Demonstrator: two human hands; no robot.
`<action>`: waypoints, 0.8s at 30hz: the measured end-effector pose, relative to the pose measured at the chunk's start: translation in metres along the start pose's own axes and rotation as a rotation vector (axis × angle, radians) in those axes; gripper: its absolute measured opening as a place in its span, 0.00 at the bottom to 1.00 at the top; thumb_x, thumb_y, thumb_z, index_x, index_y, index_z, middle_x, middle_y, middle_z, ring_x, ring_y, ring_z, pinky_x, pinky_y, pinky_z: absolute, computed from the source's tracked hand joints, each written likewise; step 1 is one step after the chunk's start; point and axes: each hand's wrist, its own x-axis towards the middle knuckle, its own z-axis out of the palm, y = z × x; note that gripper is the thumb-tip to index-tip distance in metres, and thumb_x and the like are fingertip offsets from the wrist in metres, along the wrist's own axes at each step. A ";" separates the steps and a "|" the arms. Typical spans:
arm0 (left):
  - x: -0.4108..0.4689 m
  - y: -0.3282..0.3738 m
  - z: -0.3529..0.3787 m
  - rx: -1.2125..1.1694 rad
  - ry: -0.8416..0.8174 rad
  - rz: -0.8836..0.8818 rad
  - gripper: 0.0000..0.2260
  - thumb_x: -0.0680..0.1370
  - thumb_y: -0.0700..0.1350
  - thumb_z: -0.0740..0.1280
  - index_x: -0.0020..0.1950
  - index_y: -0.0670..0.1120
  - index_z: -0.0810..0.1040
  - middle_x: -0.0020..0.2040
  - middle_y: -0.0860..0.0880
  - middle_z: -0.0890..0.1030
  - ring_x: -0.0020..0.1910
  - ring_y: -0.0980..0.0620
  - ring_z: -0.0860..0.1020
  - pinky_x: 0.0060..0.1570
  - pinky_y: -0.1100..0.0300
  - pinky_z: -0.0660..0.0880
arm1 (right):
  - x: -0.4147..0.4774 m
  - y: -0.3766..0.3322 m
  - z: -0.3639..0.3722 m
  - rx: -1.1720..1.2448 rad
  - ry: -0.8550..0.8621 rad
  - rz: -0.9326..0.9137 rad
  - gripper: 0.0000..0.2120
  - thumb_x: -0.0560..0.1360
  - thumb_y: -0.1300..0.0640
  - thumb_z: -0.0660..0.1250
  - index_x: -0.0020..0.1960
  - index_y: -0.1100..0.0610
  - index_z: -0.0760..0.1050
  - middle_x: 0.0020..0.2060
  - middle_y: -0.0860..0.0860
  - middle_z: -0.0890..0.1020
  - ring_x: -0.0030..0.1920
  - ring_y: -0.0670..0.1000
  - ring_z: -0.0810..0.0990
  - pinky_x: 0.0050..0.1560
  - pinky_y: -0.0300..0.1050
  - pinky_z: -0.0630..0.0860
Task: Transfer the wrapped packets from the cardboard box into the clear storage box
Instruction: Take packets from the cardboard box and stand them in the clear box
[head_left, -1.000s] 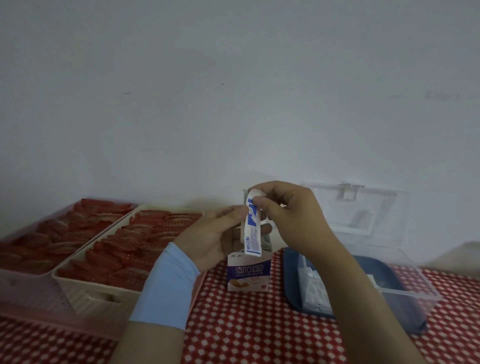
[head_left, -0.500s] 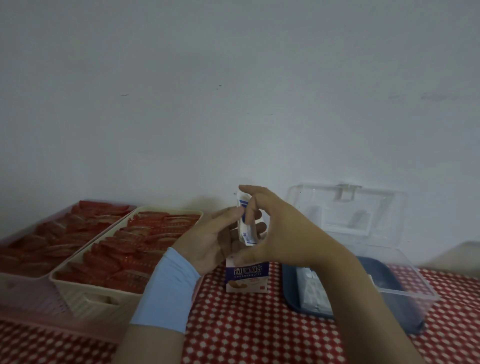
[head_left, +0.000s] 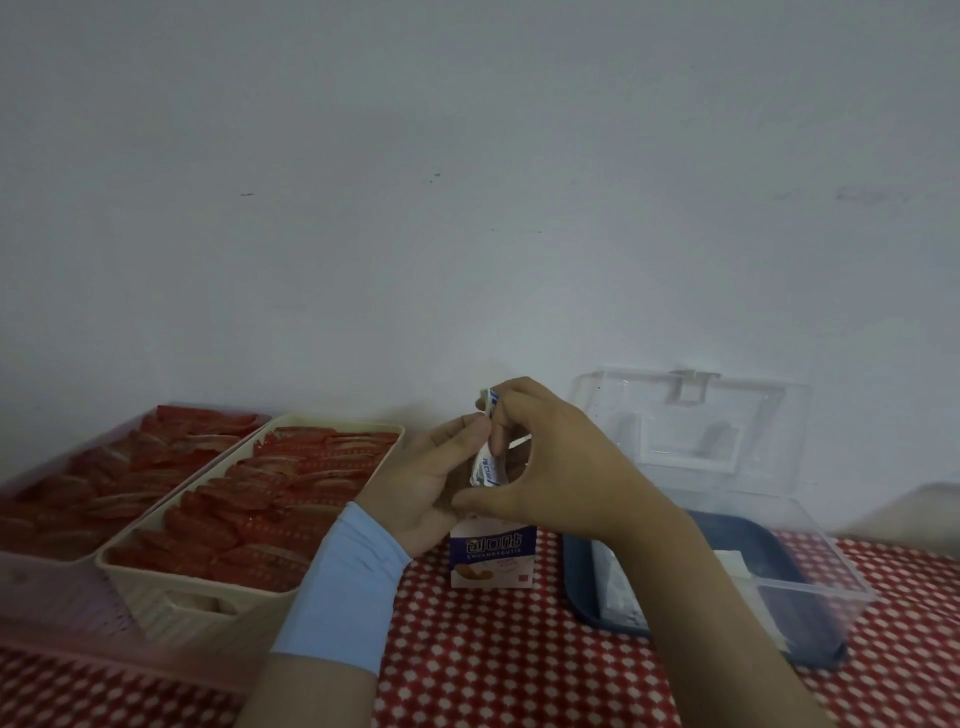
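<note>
A small white and purple cardboard box (head_left: 492, 555) stands upright on the red checked tablecloth. My left hand (head_left: 423, 486) grips the box's upper part from the left. Just above the box, my right hand (head_left: 550, 467) pinches a white and blue wrapped packet (head_left: 485, 462), which hangs upright between the two hands. To the right stands the clear storage box (head_left: 810, 587) with its lid (head_left: 691, 431) open against the wall. White packets (head_left: 618, 582) lie inside it over a dark blue base.
Two trays of red wrapped items stand at the left: a cream one (head_left: 171, 587) next to my left forearm and a pink one (head_left: 47, 587) beyond it. A pale wall rises right behind the table. Red checked cloth (head_left: 493, 665) shows in front of the box.
My right hand has turned the packet from hanging long and flat to edge-on. The packet sits a little lower and closer to the box top. My left hand has stayed on the box.
</note>
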 end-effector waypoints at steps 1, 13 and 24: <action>0.001 -0.001 0.000 -0.009 -0.003 -0.001 0.10 0.76 0.45 0.66 0.51 0.39 0.79 0.44 0.43 0.83 0.41 0.49 0.83 0.40 0.58 0.81 | 0.000 0.000 0.000 0.011 -0.001 0.005 0.22 0.59 0.49 0.84 0.39 0.50 0.71 0.51 0.42 0.75 0.45 0.44 0.80 0.44 0.46 0.81; -0.001 -0.004 0.013 -0.017 -0.008 0.008 0.13 0.78 0.41 0.66 0.60 0.35 0.75 0.53 0.38 0.80 0.51 0.43 0.83 0.47 0.51 0.82 | -0.017 -0.005 -0.018 0.219 0.013 0.142 0.13 0.69 0.52 0.79 0.44 0.51 0.75 0.62 0.36 0.74 0.53 0.39 0.80 0.49 0.36 0.79; -0.018 -0.016 0.062 0.023 -0.016 -0.086 0.11 0.76 0.41 0.63 0.56 0.38 0.76 0.55 0.43 0.85 0.49 0.40 0.85 0.39 0.54 0.82 | -0.030 -0.002 -0.066 0.241 0.079 0.321 0.09 0.81 0.60 0.65 0.53 0.54 0.84 0.44 0.48 0.87 0.43 0.47 0.86 0.51 0.47 0.82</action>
